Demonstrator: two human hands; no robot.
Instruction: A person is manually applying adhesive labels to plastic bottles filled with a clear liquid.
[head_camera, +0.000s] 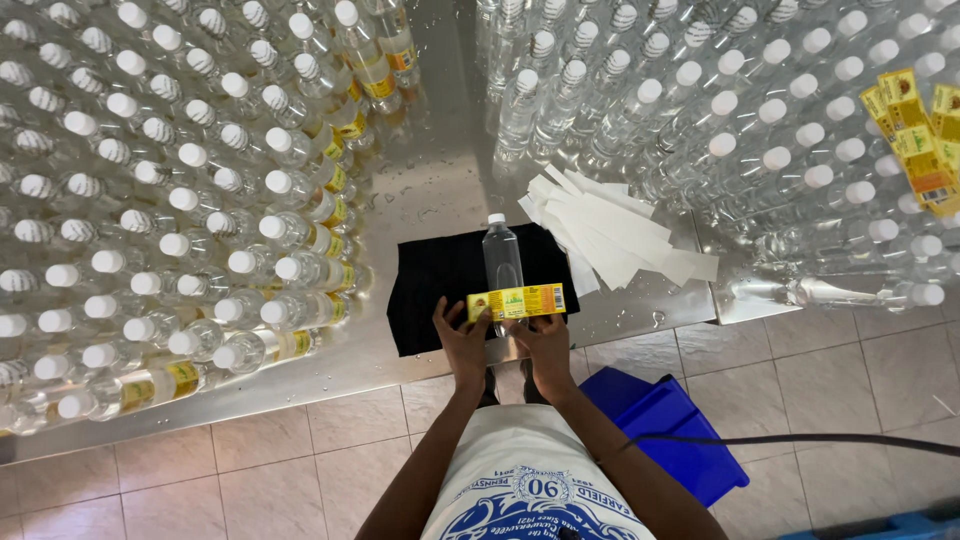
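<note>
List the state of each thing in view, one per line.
Bottle: capped, lying on the black mat, unlabelled.
Label: yellow, held flat across the bottle's lower end.
Left hand: gripping the label's left end.
Right hand: gripping the label's right side.
Black mat: spread flat on the table.
White strips: loose, fanned pile.
Left bottles: capped, some labelled yellow.
Right bottles: capped, unlabelled.

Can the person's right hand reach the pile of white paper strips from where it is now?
Probably yes. The right hand holds the yellow label at the bottle on the black mat. The white paper strips lie just beyond on the same metal table, nothing standing between, but the hand is occupied.
</note>
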